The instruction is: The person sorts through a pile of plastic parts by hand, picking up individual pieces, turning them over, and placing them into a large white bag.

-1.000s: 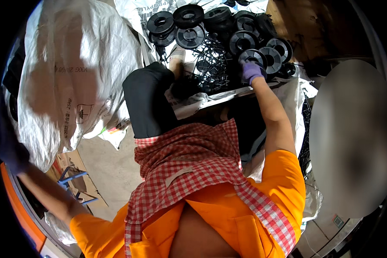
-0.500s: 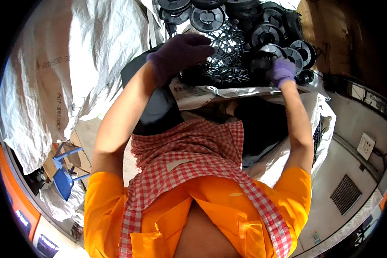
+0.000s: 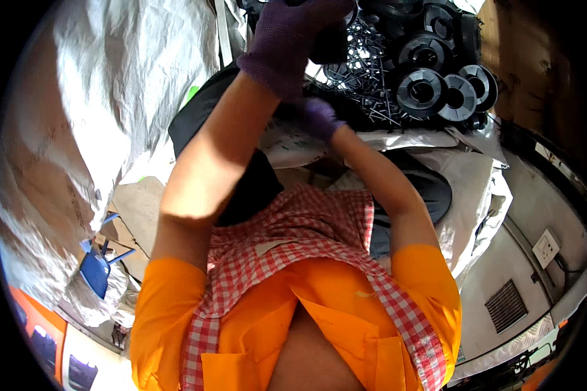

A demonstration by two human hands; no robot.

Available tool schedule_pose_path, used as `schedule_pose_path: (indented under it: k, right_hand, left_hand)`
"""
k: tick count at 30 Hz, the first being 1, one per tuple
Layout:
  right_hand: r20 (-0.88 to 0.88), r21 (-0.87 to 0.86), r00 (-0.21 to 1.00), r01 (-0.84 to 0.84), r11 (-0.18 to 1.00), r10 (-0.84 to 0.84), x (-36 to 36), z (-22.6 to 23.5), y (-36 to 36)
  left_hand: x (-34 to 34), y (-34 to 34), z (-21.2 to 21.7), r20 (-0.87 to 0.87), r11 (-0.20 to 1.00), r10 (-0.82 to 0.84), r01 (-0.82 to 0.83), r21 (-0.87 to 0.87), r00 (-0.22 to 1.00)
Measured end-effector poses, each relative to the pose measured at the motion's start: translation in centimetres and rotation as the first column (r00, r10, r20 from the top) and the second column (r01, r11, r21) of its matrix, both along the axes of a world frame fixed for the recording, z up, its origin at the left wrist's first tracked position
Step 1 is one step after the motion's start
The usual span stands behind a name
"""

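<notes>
My left hand (image 3: pixel 290 42), in a purple knit glove, reaches to the top edge of the view. Its fingers are bent round a dark piece that looks like a black plastic spool (image 3: pixel 332 44), mostly hidden by the glove and shadow. Below that wrist, my right hand (image 3: pixel 317 118), gloved the same way, points left in deep shade; its fingertips are hidden. Right of both hands lies a tangle of thin black plastic sticks (image 3: pixel 375 98). Beyond it, several round black spools with open centres are heaped, one flanged spool (image 3: pixel 422 92) lying nearest.
A large white woven sack (image 3: pixel 130 78) fills the left side. Another white sack (image 3: pixel 479 189) stands beside my right knee. A blue folding stool (image 3: pixel 96 274) is at lower left. A pale wall panel with a socket (image 3: pixel 546 248) and vent (image 3: pixel 506 306) stands at right.
My right hand has moved left, away from the spools, to below my left wrist. My left hand has gone farther forward and onto a dark spool. The view has shifted slightly.
</notes>
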State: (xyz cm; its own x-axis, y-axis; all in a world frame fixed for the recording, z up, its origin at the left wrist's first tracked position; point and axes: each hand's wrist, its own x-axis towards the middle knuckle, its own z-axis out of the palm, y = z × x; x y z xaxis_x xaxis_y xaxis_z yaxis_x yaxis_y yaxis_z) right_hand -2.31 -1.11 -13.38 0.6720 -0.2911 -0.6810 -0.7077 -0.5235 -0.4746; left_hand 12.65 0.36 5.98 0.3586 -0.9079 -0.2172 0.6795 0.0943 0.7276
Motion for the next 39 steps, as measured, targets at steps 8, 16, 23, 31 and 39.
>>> schedule_pose_path:
  k: [8,16,23,31,39]
  right_hand:
    - [-0.294,-0.194,0.928,-0.293,0.936,0.229,0.5,-11.2,4.3]
    - [-0.446,-0.167,0.827,-0.454,0.875,0.343,0.7,-12.6,1.2]
    - [-0.612,-0.204,0.653,-0.675,0.709,0.446,-2.6,-9.5,-4.6]
    - [-0.407,-0.593,0.885,-0.444,0.672,0.225,-3.9,1.8,-10.8]
    - [0.578,-0.282,0.61,0.773,0.569,-0.542,-8.7,10.8,-12.0]
  left_hand:
    - [0.4,0.1,-2.4,0.571,0.998,0.019,0.022,-0.064,0.82]
    - [1.7,1.0,-2.7,0.829,0.992,0.067,0.053,-0.116,0.555]
    - [2.2,2.1,-2.8,0.723,0.999,0.016,0.024,-0.045,0.691]
    - [1.2,2.9,-5.0,0.09,0.967,0.18,-0.193,0.165,0.98]
    - [-4.4,7.3,-3.6,0.309,0.935,0.126,-0.218,0.282,0.943]
